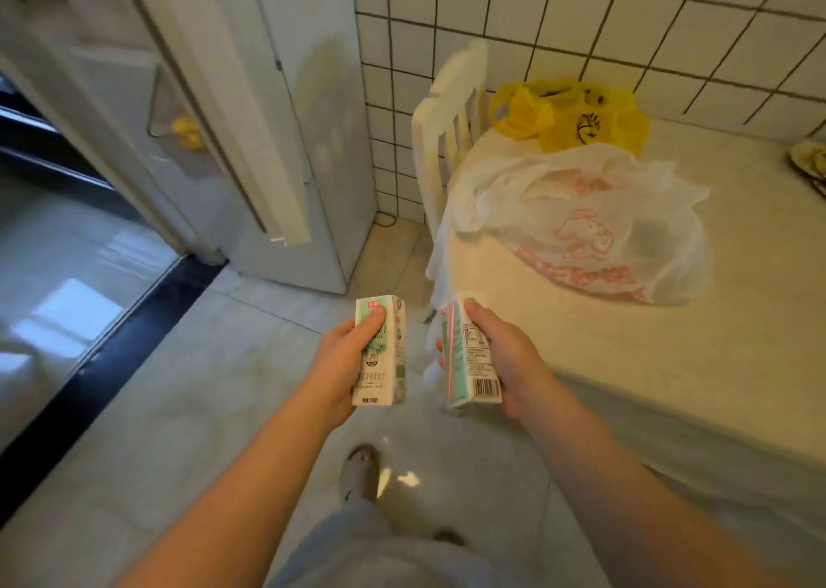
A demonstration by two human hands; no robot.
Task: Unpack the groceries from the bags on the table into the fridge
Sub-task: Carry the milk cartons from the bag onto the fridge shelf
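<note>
On the left we see the fridge [286, 149], door ajar and blurred, its inside cut off. Our left hand [344, 355] grips one milk carton [380, 350], upright, long axis vertical, over the floor. Our right hand [500, 364] clasps a second carton [469, 364], top tilted leftward. A white bag [594, 225] and a yellow bag [576, 113] lie on the tabletop [670, 341], contents unreadable.

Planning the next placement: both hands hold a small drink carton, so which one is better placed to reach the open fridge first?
Left hand: its green-and-white drink carton is on the side of the white fridge door.
</note>
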